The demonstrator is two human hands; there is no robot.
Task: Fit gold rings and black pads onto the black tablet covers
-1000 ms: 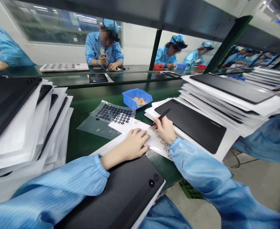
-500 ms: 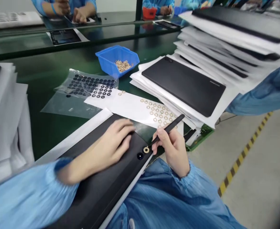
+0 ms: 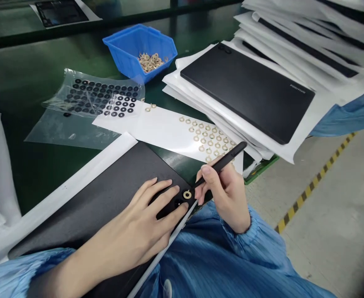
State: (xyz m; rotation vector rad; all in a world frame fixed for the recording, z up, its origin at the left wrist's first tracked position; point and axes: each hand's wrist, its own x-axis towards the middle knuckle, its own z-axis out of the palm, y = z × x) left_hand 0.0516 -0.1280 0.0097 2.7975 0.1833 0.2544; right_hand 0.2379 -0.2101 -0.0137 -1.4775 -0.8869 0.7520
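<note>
A black tablet back cover point(image 3: 107, 194) lies in front of me on a white sheet. My left hand point(image 3: 138, 231) rests flat on it with fingers spread, fingertips beside the camera holes. My right hand point(image 3: 225, 192) pinches black tweezers point(image 3: 222, 163), whose tip holds a gold ring point(image 3: 187, 194) over a camera hole at the cover's corner. A white paper strip point(image 3: 166, 128) with several gold rings lies just beyond.
A blue bin point(image 3: 132, 43) of gold rings stands at the back. Clear film with black rings point(image 3: 98, 95) lies to its left. Stacks of black covers on white sheets point(image 3: 247, 89) fill the right side. The table edge and floor with a yellow-black line point(image 3: 312, 190) lie to the right.
The camera tilted further down. My left hand slid toward the cover's corner, next to the holes. The tweezers stay with the gold ring over the camera hole.
</note>
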